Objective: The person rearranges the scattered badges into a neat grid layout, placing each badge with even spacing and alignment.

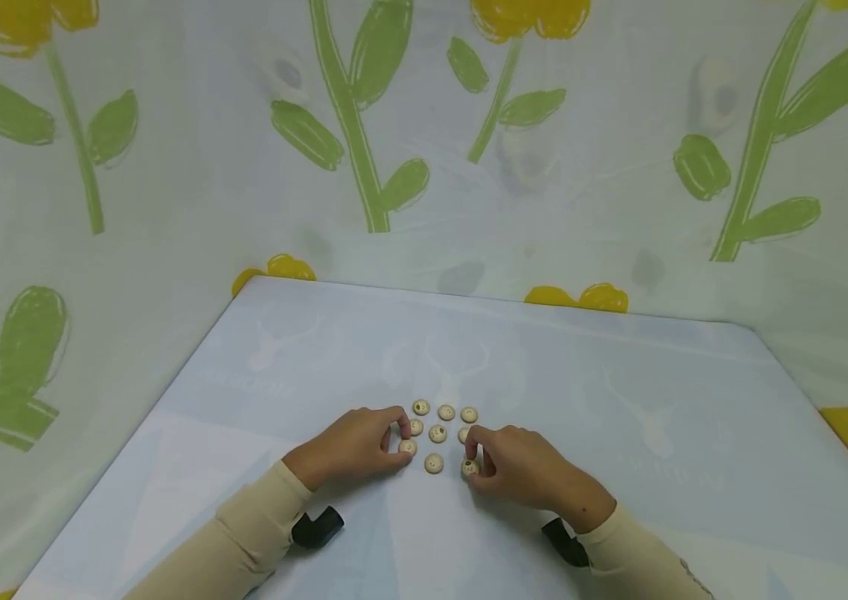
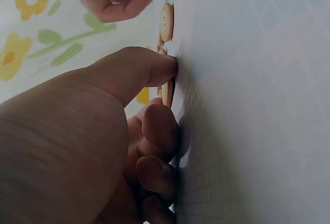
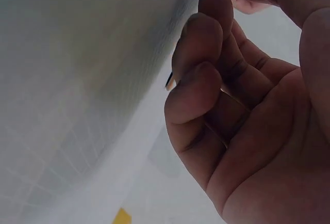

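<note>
Several small, round, pale wooden discs with dark markings lie close together in rows on the table. My left hand (image 1: 356, 446) is at the left side of the group, thumb and index finger pinching the front-left disc (image 1: 407, 447). In the left wrist view, that disc (image 2: 167, 94) shows edge-on between thumb and finger, low at the tabletop. Across the group, my right hand (image 1: 525, 468) pinches the front-right disc (image 1: 471, 467), which has a dark spot. Between the hands lie a middle disc (image 1: 437, 433) and a front disc (image 1: 434, 463). The right wrist view mostly hides the right hand's disc behind fingers.
The pale table (image 1: 304, 358) has a faint antler print. Behind it hangs a curtain (image 1: 207, 167) with green stems and yellow flowers. Black curved pieces show beneath both wrists, one by the left sleeve (image 1: 244, 533) and one by the right sleeve (image 1: 637, 558).
</note>
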A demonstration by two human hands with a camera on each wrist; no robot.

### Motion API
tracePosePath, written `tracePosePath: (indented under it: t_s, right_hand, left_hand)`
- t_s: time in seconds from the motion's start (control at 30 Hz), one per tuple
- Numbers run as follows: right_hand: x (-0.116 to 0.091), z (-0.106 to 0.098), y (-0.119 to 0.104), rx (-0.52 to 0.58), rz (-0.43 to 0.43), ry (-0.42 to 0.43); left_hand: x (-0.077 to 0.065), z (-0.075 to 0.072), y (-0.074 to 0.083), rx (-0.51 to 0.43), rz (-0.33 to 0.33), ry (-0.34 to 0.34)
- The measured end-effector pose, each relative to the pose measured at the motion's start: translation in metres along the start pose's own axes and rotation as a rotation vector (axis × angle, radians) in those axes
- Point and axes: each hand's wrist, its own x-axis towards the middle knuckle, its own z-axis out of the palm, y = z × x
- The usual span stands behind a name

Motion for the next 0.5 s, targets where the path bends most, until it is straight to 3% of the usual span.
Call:
tracePosePath:
  t_s: [0.5]
  right_hand:
    - [-0.0006,0.0034,0.0060,0.048,-0.046,-0.024]
  left_hand:
    - [-0.0007,-0.0010,0.0027,0.001,-0.019,-0.003]
